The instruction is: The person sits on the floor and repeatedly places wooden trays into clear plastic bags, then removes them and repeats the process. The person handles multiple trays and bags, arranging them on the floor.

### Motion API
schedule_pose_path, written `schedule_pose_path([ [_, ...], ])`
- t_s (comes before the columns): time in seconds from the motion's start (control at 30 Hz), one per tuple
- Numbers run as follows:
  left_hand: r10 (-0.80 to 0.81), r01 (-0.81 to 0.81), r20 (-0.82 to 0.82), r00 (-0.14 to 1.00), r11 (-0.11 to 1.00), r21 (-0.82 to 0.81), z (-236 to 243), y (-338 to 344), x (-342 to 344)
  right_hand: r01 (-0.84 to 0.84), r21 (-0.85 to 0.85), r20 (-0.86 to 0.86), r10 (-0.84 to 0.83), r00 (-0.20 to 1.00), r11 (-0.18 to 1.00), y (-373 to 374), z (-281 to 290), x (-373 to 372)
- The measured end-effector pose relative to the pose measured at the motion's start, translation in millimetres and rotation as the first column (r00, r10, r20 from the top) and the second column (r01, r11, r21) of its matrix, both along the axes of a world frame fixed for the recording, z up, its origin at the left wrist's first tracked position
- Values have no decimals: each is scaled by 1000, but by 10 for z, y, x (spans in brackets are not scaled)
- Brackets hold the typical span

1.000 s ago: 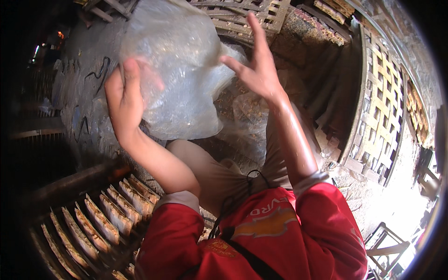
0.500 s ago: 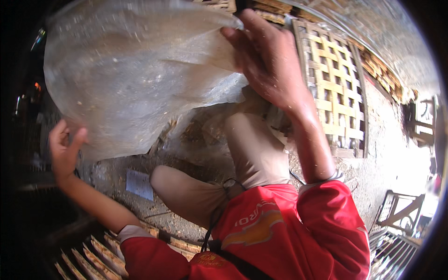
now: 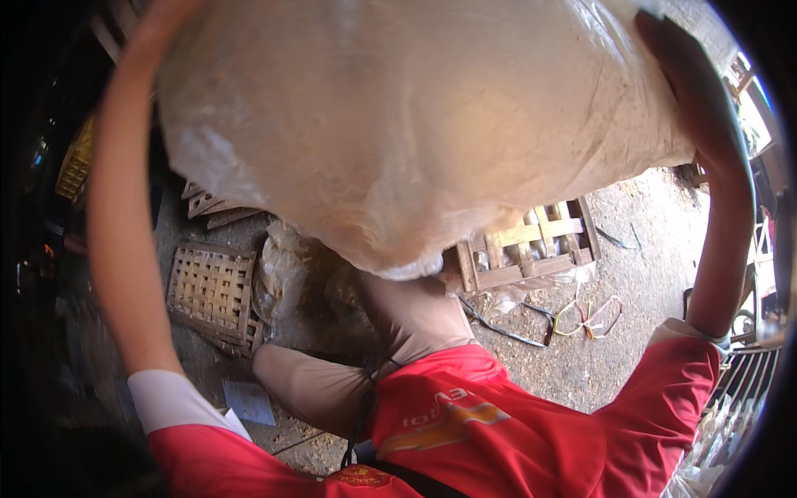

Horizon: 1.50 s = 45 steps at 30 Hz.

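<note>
A large, cloudy, translucent plastic bag [image 3: 398, 124] is spread out in front of me and fills the upper middle, with its lower edge sagging above my knees. My right hand [image 3: 674, 51], in shadow at the upper right, is closed on the bag's right edge. On the other side my left forearm [image 3: 124, 216] reaches up along the bag. Its hand lies past the top of the picture, so its fingers are hidden.
A woven-slat wooden crate panel [image 3: 531, 245] lies under the bag. Another woven panel [image 3: 212, 286] rests at left beside crumpled plastic [image 3: 282, 278]. Loose cords [image 3: 585, 319] lie on the littered floor [image 3: 631, 274] to the right. A flat pale sheet [image 3: 247, 402] is near my knee.
Both arms have risen and spread apart. The plastic has moved right and closer, now spread wide between them. My left hand has gone out of view at the top.
</note>
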<state>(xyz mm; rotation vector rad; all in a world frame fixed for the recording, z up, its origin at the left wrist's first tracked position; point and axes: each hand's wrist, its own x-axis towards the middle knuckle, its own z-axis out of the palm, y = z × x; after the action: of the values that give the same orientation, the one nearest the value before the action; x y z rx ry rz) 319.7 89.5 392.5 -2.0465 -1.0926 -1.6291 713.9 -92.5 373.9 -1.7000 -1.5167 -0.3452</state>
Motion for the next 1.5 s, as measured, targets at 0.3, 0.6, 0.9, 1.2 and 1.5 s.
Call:
schedule_pose_path([
  [0.3, 18, -36, 112, 994, 986, 165, -1051, 1185, 1560, 96, -691, 276, 138, 951, 717, 1368, -1054, 1623],
  [0.6, -363, 313, 141, 921, 473, -823, -3063, -24, 1396, 299, -676, 440, 44, 897, 673, 2372, -2858, 2242],
  [0.9, -196, 344, 284, 939, 482, -806, -3978, 159, 1512, 371, -663, 168, -354, 920, 650, 2138, -3296, 1789],
  [1.2, -338, 246, 69, 939, 516, -821, -4174, 0, 1940, 329, -733, 119, -364, 924, 596, 2135, -3050, 1678],
  [1.5, -289, -69, -262, 921, 539, -840, -3627, -640, 2059, -603, -643, 142, 847, 513, 473, 1890, -3283, 68],
])
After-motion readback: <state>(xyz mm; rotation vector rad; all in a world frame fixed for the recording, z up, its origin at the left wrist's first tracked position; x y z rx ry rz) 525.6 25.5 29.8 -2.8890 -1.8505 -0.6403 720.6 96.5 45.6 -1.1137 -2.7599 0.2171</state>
